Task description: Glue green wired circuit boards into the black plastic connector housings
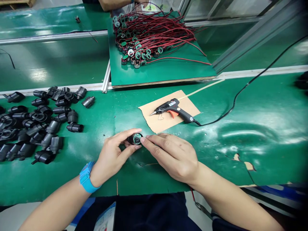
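On our left hand [112, 154] the thumb and the index finger are clamped around a black housing [130, 139], which we hold just above the green bench [240, 134], in front of our body. In its open end, turned toward us, sits a round circuit board [137, 138]. Our right hand [178, 154] comes from the other side; its thumb and index finger are near together, with the tips at the right edge of this board. Whether they grip something there or only press, we cannot tell.

On the left wrist we wear a blue band [88, 178]. Beyond our hands, a glue gun [173, 106] lies on its side upon a piece of cardboard [156, 123], the nozzle pointing to the left. A pale glue stick [204, 88] extends from its back, and its black cable [247, 84] runs away to the right. At left we have a heap of black plastic parts [45, 122]. Farther, a raised board [156, 77] carries many small motors [137, 64] with red wires [168, 35]; behind it is another person's arm [115, 4].
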Demonstrator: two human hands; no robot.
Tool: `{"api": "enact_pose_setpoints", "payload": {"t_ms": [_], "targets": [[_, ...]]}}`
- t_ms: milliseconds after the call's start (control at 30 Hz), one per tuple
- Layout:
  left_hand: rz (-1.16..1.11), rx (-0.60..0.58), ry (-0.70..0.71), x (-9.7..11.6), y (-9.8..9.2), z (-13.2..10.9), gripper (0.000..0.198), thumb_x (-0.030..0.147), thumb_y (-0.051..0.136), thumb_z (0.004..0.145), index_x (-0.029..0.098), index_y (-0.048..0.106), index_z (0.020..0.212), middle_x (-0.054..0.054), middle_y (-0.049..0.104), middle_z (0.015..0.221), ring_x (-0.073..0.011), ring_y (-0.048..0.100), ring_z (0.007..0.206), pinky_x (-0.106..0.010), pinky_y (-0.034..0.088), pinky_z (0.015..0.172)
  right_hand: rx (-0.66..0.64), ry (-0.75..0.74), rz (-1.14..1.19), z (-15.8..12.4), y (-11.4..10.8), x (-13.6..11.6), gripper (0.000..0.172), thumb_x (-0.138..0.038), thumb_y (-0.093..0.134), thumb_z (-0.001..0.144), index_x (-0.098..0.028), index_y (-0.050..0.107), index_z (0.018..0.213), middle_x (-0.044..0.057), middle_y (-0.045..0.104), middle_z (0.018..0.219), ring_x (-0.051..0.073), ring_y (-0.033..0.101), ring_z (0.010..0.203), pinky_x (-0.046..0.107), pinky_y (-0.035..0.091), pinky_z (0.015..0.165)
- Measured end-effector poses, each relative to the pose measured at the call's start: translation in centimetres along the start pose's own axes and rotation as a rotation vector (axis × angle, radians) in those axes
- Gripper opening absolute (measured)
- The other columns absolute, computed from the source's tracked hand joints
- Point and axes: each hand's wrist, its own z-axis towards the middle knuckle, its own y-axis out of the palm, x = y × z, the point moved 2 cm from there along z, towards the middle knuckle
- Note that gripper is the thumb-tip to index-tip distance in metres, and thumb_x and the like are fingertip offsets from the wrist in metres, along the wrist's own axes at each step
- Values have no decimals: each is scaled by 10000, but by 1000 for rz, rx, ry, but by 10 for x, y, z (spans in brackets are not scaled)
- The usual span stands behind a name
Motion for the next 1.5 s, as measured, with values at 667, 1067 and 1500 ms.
{"api": "enact_pose_setpoints", "payload": {"t_ms": [667, 1067, 1500], "targets": [[-191, 46, -88, -5, 2, 3, 224, 193, 630, 909, 226, 697, 1120, -57, 730, 1026, -199, 688, 931, -311, 557, 767, -209, 500, 485, 7, 8, 4, 70, -214, 624, 980, -206, 673, 930, -16, 728, 733, 100, 637, 548, 222, 512, 540], [-287, -35, -131, 3, 2, 2, 296, 168, 588, 920, 227, 674, 1196, -65, 748, 1114, -199, 715, 991, -309, 594, 807, -120, 253, 174, 5, 6, -8, 82, -193, 691, 963, -189, 665, 1041, 8, 778, 850, 121, 725, 684, 239, 569, 691], [528, 110, 210, 0, -47, 7, 621, 367, 727, 901, 303, 505, 1478, -120, 462, 1592, -393, 489, 1409, -605, 368, 1190, -168, 397, -8, -13, -32, 21, 253, -256, 647, 972, -222, 630, 1222, 85, 763, 1092, 197, 735, 801, 321, 589, 676]]}}
